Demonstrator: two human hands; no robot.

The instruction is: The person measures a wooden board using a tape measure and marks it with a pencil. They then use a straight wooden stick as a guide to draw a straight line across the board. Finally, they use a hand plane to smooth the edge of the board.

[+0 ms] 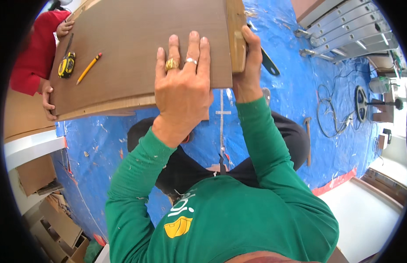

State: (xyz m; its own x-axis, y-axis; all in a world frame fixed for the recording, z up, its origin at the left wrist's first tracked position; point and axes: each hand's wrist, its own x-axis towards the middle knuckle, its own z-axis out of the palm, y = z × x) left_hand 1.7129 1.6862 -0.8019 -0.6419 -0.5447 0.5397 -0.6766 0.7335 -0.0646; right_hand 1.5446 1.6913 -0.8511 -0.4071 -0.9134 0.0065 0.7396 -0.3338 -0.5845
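Observation:
A wide brown panel (120,52) with a pale wood edge lies in front of me. My left hand (183,83) rests flat on its top near the right end, fingers stretched out, with rings on two of them. Along the panel's right end runs a lighter wooden board (236,39). My right hand (250,65) is wrapped round that board's outer side, thumb up; its other fingers are mostly hidden. On the panel's left part lie a yellow-and-black tape measure (66,65) and a yellow pencil (89,69).
Another person in red sleeves (34,59) holds the panel's left end. Blue plastic sheeting (291,87) covers the floor. A hammer (307,140) lies to my right, a dark flat tool (269,61) beyond my right hand. Farther right are a folded metal ladder (350,30) and cables (330,109).

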